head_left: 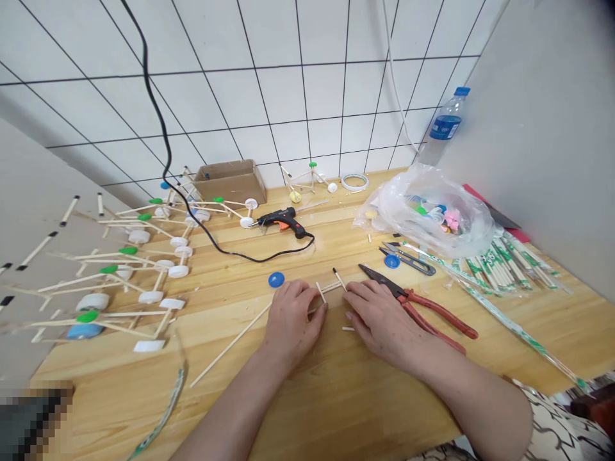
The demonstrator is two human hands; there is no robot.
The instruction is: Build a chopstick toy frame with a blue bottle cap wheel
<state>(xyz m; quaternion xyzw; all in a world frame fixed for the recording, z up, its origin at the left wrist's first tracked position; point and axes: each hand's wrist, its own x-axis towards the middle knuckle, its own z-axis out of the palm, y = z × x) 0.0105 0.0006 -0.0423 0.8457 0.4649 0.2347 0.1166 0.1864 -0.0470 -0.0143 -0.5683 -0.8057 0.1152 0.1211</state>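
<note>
In the head view my left hand [295,318] is closed in a pinch around a short wooden stick [321,293] that rises from between thumb and fingers. My right hand [379,317] is closed close beside it, its fingertips at a short stick with a black end [339,279]. Between the hands, thin light sticks [330,287] lie across, partly hidden by fingers. A small cut piece [348,329] rests under the right hand. One long stick [230,344] lies left of my left hand, and a blue bottle cap [276,280] sits beyond it.
Red-handled pliers [435,310], thread snips [410,259] and another blue cap [391,261] lie right. Behind are a corded glue gun [283,221], tape roll [354,182] and cardboard box [230,182]. Several stick-and-cap cars [127,275] fill the left; wrapped chopsticks [504,262] and a plastic bag [432,208] lie right.
</note>
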